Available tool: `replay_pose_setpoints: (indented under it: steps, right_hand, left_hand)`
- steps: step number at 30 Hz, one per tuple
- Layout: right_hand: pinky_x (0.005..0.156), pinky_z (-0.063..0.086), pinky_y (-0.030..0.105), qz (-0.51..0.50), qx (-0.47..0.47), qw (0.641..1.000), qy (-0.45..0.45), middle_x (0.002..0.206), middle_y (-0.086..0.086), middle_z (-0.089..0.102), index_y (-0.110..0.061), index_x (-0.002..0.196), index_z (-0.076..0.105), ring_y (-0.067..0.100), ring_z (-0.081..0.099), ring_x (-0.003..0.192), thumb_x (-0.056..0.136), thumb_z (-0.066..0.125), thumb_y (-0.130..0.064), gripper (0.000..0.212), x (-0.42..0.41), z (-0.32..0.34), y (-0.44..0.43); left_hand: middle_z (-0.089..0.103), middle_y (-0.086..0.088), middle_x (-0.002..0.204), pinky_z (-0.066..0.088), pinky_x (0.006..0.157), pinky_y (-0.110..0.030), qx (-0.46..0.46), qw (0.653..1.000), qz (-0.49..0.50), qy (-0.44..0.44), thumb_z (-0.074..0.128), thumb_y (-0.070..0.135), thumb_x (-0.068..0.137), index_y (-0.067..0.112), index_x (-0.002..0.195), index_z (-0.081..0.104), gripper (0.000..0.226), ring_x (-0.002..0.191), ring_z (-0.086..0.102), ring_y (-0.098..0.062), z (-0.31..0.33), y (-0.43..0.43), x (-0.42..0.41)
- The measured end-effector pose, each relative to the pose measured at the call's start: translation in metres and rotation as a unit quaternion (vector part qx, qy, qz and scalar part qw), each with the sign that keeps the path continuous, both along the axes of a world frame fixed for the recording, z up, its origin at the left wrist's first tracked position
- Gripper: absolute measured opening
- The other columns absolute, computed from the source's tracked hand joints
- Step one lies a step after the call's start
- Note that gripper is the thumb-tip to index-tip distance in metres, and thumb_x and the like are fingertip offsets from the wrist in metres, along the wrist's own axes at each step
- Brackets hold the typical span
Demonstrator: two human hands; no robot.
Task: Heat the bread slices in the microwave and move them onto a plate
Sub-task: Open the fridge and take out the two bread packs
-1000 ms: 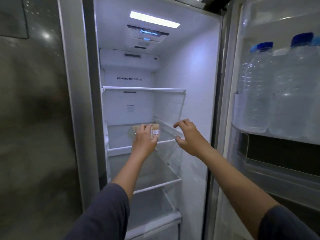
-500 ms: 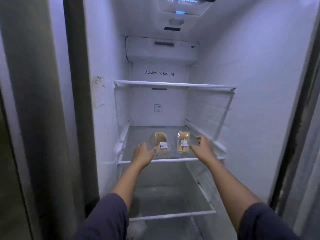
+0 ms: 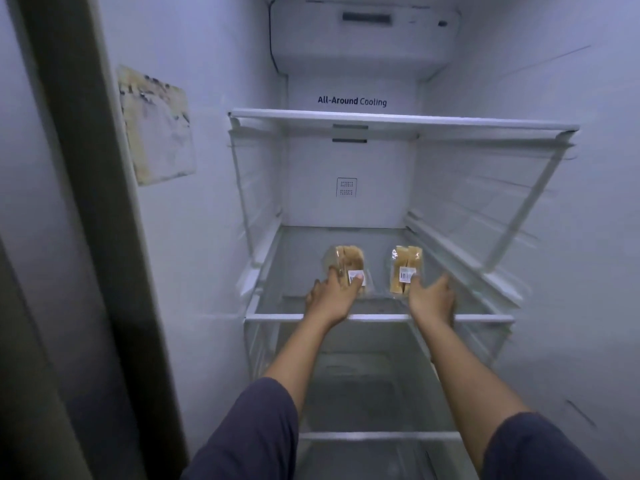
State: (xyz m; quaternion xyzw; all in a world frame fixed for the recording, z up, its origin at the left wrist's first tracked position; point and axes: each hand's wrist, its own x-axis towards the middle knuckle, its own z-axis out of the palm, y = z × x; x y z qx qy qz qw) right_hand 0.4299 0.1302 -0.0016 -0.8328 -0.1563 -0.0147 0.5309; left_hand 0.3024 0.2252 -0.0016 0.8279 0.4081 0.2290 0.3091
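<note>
Both hands have pushed further into the fridge since half a second ago: the left hand, then short of its packet, now lies on it, and the right hand has closed in on the other.

Nearest, a dark left sleeve (image 3: 249, 438) and right sleeve (image 3: 540, 452) frame the bare forearms, which pass above the white front rim of the lower shelf (image 3: 381, 436). Beyond it both wrists cross the front rim of the middle shelf (image 3: 381, 318), a glass shelf on which the bread sits.

The left hand (image 3: 330, 301) grips the left bread packet (image 3: 346, 259): its fingers (image 3: 320, 284) curl over the packet's left side and the thumb presses on the white label. The right hand (image 3: 433, 301) is spread, thumb and fingers (image 3: 445, 282) apart. The thumb tip touches the near right corner of the right bread packet (image 3: 401, 261), and the fingers lie just beside the packet, towards the shelf's right rail. Both packets are clear wrap round pale brown slices. They lie side by side, a little apart, mid-shelf.

Further back, a small vent (image 3: 346, 187) sits in the rear wall, under the upper shelf (image 3: 398, 122). Above that shelf is the lettering "All-Around Cooling" (image 3: 351, 101). A stained, peeling sheet (image 3: 156, 126) clings to the left inner wall.
</note>
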Motion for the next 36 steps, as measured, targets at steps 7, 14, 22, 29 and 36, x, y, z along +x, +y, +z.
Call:
replay_pose_setpoints:
  steps: [7,14,22,29,36]
  right_hand:
    - [0.091,0.043,0.039,0.077,-0.045,0.996,0.011,0.121,0.021,0.059,-0.007,0.118,0.050,0.040,0.049,0.117,0.081,0.064,-0.033,0.048,0.009,0.004,0.017]
    - [0.096,0.038,0.033,0.094,-0.001,0.995,-0.031,0.127,0.022,0.052,-0.008,0.128,0.052,0.035,0.048,0.118,0.077,0.071,-0.013,0.054,0.008,0.010,0.015]
    - [0.093,0.051,0.046,0.157,0.055,0.981,0.099,0.119,0.013,0.061,-0.016,0.125,0.054,0.032,0.060,0.105,0.069,0.075,-0.003,0.061,0.023,0.012,0.012]
    - [0.079,0.055,0.041,0.243,0.126,0.938,0.214,0.120,0.020,0.060,-0.014,0.135,0.042,0.032,0.061,0.098,0.076,0.064,0.011,0.068,0.032,0.014,0.001]
    - [0.050,0.058,0.027,0.273,0.195,0.888,0.315,0.129,0.023,0.053,-0.015,0.142,0.028,0.033,0.060,0.095,0.084,0.051,0.017,0.070,0.035,0.017,-0.020]
  left_hand:
    - [0.035,-0.013,0.148,0.018,0.112,-0.040,-0.044,0.998,0.010,0.032,0.049,0.052,0.087,0.016,0.145,0.021,0.073,0.140,0.023,-0.033,0.005,0.010,0.012]
    - [0.055,-0.005,0.132,0.039,0.103,-0.038,-0.124,0.983,0.026,-0.130,0.071,0.026,0.076,0.017,0.135,0.040,0.067,0.123,0.050,-0.027,0.007,0.006,0.020]
    - [0.050,-0.012,0.135,0.041,0.098,-0.033,-0.199,0.961,0.006,-0.193,0.072,0.003,0.074,0.012,0.139,0.036,0.075,0.119,0.050,-0.027,0.011,0.014,0.020]
    - [0.053,-0.011,0.129,0.044,0.076,-0.017,-0.248,0.943,-0.010,-0.220,0.069,-0.002,0.076,0.006,0.135,0.038,0.067,0.096,0.051,-0.016,0.021,0.007,0.027]
    - [0.060,-0.006,0.096,0.054,0.069,-0.033,-0.339,0.900,-0.034,-0.273,0.067,0.006,0.082,0.013,0.131,0.034,0.059,0.078,0.060,-0.017,0.018,0.000,0.040]
